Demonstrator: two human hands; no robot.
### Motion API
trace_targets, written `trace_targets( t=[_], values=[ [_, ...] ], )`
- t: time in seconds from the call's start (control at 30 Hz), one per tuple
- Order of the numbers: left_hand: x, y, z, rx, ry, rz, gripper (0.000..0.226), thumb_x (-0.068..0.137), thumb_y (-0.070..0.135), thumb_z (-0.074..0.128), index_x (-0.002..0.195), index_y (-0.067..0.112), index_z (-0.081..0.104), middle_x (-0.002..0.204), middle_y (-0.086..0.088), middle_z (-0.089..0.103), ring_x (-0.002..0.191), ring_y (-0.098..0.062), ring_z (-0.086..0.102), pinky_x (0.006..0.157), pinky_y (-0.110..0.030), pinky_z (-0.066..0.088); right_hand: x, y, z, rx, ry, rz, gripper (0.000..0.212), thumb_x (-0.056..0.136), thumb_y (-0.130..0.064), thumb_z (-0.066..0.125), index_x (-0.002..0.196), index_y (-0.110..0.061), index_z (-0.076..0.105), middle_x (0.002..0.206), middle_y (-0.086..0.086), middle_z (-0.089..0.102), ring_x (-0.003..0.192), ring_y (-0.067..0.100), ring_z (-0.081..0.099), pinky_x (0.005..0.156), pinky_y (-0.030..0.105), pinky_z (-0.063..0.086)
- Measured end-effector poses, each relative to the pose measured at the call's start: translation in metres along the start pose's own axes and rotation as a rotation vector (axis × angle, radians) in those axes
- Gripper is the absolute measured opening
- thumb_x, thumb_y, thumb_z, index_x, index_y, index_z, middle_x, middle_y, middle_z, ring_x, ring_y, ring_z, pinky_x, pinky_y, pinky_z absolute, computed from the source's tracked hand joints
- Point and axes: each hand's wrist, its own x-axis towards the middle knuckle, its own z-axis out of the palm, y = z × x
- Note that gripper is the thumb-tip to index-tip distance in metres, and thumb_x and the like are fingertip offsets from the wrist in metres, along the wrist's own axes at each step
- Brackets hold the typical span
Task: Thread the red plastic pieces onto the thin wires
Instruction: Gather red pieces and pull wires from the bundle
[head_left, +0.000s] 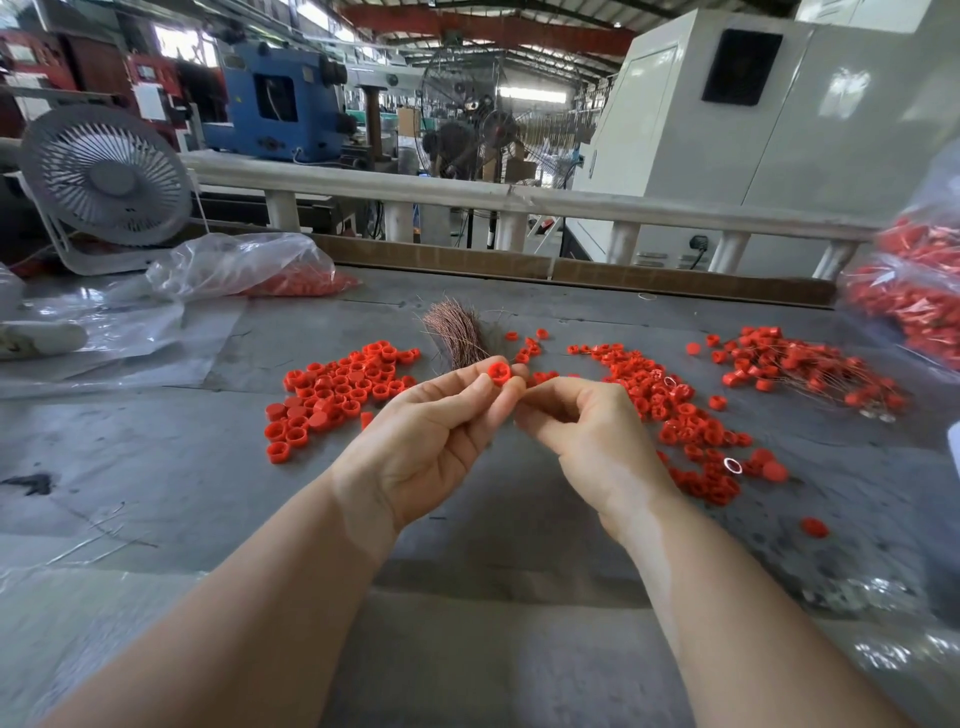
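Both forearms are bare from the lower frame edge up to the wrists; no sleeve, glove, watch or ring shows. The left hand (431, 431) and right hand (587, 436) are uncovered. Fingernails are short and unpainted. A paler band crosses each forearm below the wrist.

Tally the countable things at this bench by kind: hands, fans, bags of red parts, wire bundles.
Bare hands: 2, left hand and right hand
White desk fan: 1
Clear plastic bags of red parts: 2
Bundle of thin copper-coloured wires: 1
Total: 6
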Motion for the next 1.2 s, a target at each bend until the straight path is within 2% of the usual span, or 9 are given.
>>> trace_targets(
  t=[0.27,0.33,0.47,0.53,0.7,0.83,0.93,1.0,1.2],
  values=[
    [0.001,-0.002,-0.002,0.114,0.04,0.031,0.03,0.066,0.005,0.059,0.095,-0.002,0.061,0.081,-0.012,0.071,0.073,-0.019,0.071,0.067,-0.026,0.059,-0.002,0.0,-0.001,-0.096,-0.034,0.046,0.018,0.084,-0.01,0.067,0.074,-0.025,0.07,0.074,-0.008,0.07,0.069,-0.003,0.059,0.065,0.004,0.044],
    [0.001,-0.002,-0.002,0.13,0.065,0.029,0.029,0.066,0.004,0.058,0.094,-0.003,0.061,0.08,-0.013,0.071,0.073,-0.019,0.071,0.067,-0.027,0.059,0.001,0.003,-0.005,-0.169,0.076,0.046,0.022,0.083,-0.007,0.066,0.072,-0.026,0.068,0.075,-0.01,0.068,0.073,0.001,0.061,0.067,0.007,0.045],
    [0.002,-0.004,-0.003,0.175,0.133,0.003,0.013,0.083,-0.002,0.053,0.092,-0.003,0.061,0.076,-0.012,0.071,0.069,-0.018,0.07,0.067,-0.028,0.058,0.012,0.009,-0.023,-0.232,0.493,0.098,0.028,0.081,-0.001,0.062,0.067,-0.024,0.064,0.067,-0.008,0.062,0.071,0.015,0.059,0.066,0.023,0.04],
    [0.003,-0.005,-0.004,0.21,0.161,0.004,0.012,0.088,-0.004,0.049,0.091,-0.004,0.061,0.073,-0.012,0.07,0.066,-0.017,0.07,0.066,-0.027,0.058,0.014,0.013,-0.029,-0.268,0.579,0.156,0.03,0.083,-0.001,0.059,0.067,-0.026,0.062,0.071,-0.004,0.062,0.075,0.021,0.061,0.067,0.027,0.042],
    [0.003,-0.008,-0.003,0.297,0.178,0.01,0.011,0.09,-0.004,0.05,0.088,-0.004,0.061,0.07,-0.012,0.068,0.059,-0.013,0.067,0.061,-0.024,0.058,0.01,0.011,-0.027,-0.503,0.519,0.274,0.027,0.086,-0.003,0.051,0.079,-0.026,0.062,0.087,0.001,0.066,0.09,0.028,0.06,0.091,0.046,0.045],
    [0.002,-0.008,-0.002,0.315,0.172,0.015,0.012,0.089,-0.003,0.051,0.085,-0.004,0.062,0.068,-0.011,0.068,0.058,-0.013,0.066,0.061,-0.023,0.058,0.006,0.005,-0.029,-0.744,0.459,0.336,0.021,0.083,-0.006,0.057,0.082,-0.026,0.063,0.097,0.002,0.067,0.102,0.029,0.057,0.098,0.043,0.038],
    [0.002,-0.008,-0.003,0.311,0.171,0.015,0.012,0.089,-0.004,0.051,0.085,-0.003,0.062,0.069,-0.012,0.069,0.058,-0.013,0.067,0.061,-0.023,0.058,0.002,0.003,-0.031,-0.848,0.374,0.382,0.004,0.083,-0.018,0.063,0.081,-0.021,0.063,0.092,0.002,0.067,0.091,0.029,0.057,0.087,0.036,0.043],
    [0.001,-0.008,-0.003,0.314,0.167,0.015,0.012,0.089,-0.004,0.051,0.085,-0.003,0.063,0.069,-0.012,0.069,0.059,-0.013,0.067,0.061,-0.023,0.058,0.001,0.003,-0.031,-0.922,0.308,0.414,0.006,0.083,-0.025,0.065,0.087,-0.02,0.064,0.09,0.003,0.066,0.085,0.029,0.057,0.072,0.03,0.04],
    [0.001,-0.008,-0.002,0.314,0.143,0.005,0.012,0.089,-0.003,0.052,0.086,-0.003,0.063,0.069,-0.011,0.069,0.06,-0.012,0.067,0.062,-0.022,0.058,0.001,0.005,-0.029,-1.029,0.305,0.379,0.016,0.082,-0.006,0.064,0.091,-0.019,0.064,0.077,0.002,0.052,0.075,0.027,0.05,0.063,0.027,0.036]
  ],
)
